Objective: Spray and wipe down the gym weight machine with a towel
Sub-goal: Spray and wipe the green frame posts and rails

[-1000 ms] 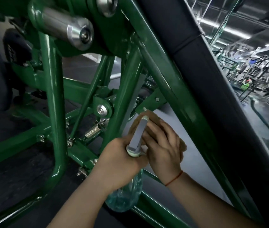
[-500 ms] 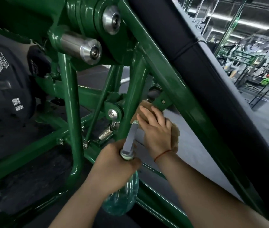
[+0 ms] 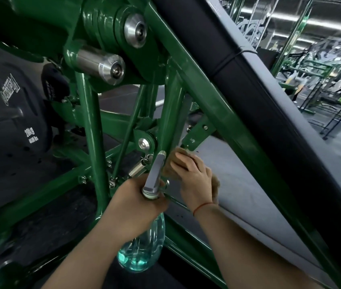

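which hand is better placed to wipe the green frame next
Right hand: it holds the brown cloth towel against the green metal frame, while the left hand grips the clear plastic spray bottle.

Glossy green paint over metal tubing on the machine frame (image 3: 90, 130), smooth and streaked with reflected light. Bare machined metal on the pivot caps (image 3: 135, 31), satin along the barrels, brighter at the end faces. Shiny bare-metal coil spring (image 3: 138, 168). Matt black upholstery on the pad (image 3: 269, 113), smooth. Dull black weight plate (image 3: 8, 122), rubbery-looking. Clear plastic spray bottle (image 3: 142, 249), teal-tinted toward the base, topped by a smooth grey sprayer head (image 3: 155, 172) with a slight sheen. Brown towel (image 3: 215, 184), soft fuzzy cloth. Dark matt floor (image 3: 29, 205), grainy
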The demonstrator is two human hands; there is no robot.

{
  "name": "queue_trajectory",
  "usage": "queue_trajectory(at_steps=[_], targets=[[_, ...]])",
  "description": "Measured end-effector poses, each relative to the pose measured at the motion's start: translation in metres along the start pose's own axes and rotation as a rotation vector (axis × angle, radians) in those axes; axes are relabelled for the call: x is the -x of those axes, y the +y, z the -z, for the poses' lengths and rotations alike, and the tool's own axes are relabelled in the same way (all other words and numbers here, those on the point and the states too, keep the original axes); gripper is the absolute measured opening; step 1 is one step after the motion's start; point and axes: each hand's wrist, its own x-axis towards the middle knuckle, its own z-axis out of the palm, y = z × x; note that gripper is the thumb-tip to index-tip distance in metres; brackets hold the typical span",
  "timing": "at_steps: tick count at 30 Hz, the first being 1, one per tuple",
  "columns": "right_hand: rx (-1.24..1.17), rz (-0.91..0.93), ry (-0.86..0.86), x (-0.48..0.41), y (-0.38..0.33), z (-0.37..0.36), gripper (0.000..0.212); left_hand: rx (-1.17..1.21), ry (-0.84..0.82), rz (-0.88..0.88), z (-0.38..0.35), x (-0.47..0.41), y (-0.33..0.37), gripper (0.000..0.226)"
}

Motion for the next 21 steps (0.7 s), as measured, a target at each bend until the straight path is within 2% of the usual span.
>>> queue_trajectory(at_steps=[3,5,8,11,13,15,18,21], targets=[[-0.415,-0.455,0.061,0.015,-0.005,0.000,0.060,-0.008,-0.003,0.014,-0.001,-0.002,-0.001,0.010],[-0.606,-0.735,0.105,0.012,-0.005,0.008,0.058,-0.007,0.004,0.020,-0.002,-0.004,-0.001,0.012],[-0.902,-0.964,0.337,-0.007,-0.009,0.027,0.048,0.023,0.022,0.034,-0.006,-0.007,0.002,0.013],[-1.142,-0.960,0.494,-0.033,-0.012,0.039,0.041,0.001,0.026,0.031,-0.011,-0.011,0.004,0.019],[-1.216,-0.925,0.451,-0.045,-0.018,0.040,0.047,-0.026,0.030,0.019,-0.013,-0.014,0.003,0.023],[-1.097,-0.872,0.375,-0.046,-0.020,0.039,0.048,-0.024,0.053,0.007,-0.013,-0.015,0.002,0.022],[-0.944,-0.802,0.250,-0.039,-0.009,0.036,0.047,-0.021,0.081,0.000,-0.013,-0.017,0.000,0.007],[-0.835,-0.780,0.073,-0.036,0.005,0.039,0.044,-0.034,0.077,-0.021,-0.014,-0.015,0.001,0.011]])
